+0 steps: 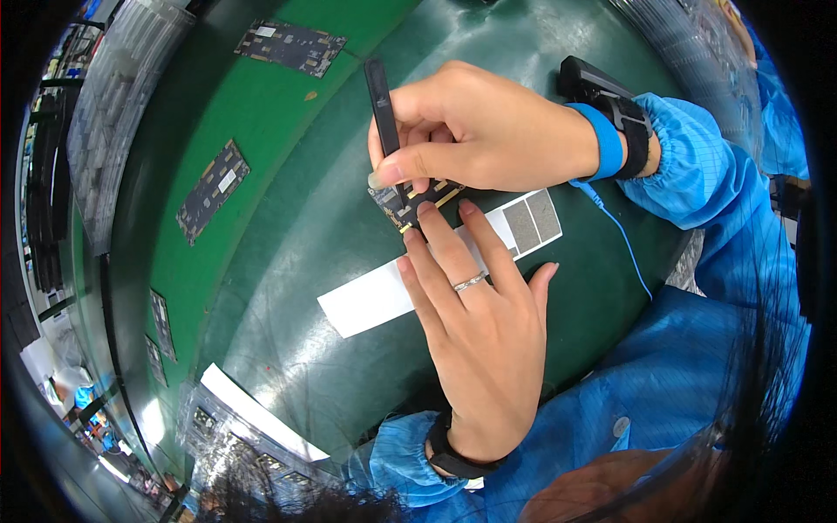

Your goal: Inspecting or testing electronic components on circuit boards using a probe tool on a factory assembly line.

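My right hand (pixel 497 126) comes in from the right, its fingers pinching a slim black tapered tool (pixel 382 105), which could be tweezers or a pry stick. The tool's narrow tip points down onto a small dark circuit board (pixel 388 205) with gold edges. Spread fingers of my left hand (pixel 488 340) lie flat, palm down, with their tips on the board's near edge; a ring is on one finger. Beneath that hand runs a white backing strip (pixel 370 298), bearing grey rectangular pads (pixel 523 225) at its right end. Part of the board is hidden under both hands.
More circuit boards lie on the green bench: one at the back (pixel 289 47), one at the left (pixel 214 192), smaller ones (pixel 162 324) nearer. Clear plastic trays (pixel 131 113) are stacked far left; another tray (pixel 261 453) sits front left. A blue cord (pixel 623 235) trails from my right wrist.
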{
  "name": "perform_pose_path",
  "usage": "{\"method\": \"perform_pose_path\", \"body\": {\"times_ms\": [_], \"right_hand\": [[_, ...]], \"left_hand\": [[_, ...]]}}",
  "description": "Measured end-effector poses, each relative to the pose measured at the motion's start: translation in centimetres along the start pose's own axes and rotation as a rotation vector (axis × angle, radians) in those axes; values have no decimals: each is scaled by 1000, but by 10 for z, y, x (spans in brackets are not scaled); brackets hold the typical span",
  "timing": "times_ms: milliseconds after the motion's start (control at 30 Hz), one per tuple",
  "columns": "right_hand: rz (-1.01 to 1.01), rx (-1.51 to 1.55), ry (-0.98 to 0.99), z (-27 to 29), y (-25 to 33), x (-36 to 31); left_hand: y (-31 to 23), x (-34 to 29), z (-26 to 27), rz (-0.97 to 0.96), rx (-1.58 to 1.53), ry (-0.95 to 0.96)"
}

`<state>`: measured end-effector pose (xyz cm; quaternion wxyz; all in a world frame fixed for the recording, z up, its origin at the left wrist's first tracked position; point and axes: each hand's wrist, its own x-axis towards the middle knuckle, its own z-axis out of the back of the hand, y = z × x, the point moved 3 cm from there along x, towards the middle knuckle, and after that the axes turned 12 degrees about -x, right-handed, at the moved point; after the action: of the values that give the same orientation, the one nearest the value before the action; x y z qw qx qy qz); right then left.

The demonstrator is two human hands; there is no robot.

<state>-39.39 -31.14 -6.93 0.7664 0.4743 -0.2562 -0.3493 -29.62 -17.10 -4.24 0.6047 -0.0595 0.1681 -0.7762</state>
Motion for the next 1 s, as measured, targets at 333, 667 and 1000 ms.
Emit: {"method": "perform_pose_path", "body": {"times_ms": [333, 667, 1000], "right_hand": [[-101, 88, -85, 37, 25, 23], [62, -765, -393, 10, -18, 126], [-147, -239, -303, 27, -34, 134]], "left_hand": [[19, 4, 18, 16, -10, -92], [258, 87, 82, 38, -192, -340], [215, 66, 100, 261, -675, 96]]}}
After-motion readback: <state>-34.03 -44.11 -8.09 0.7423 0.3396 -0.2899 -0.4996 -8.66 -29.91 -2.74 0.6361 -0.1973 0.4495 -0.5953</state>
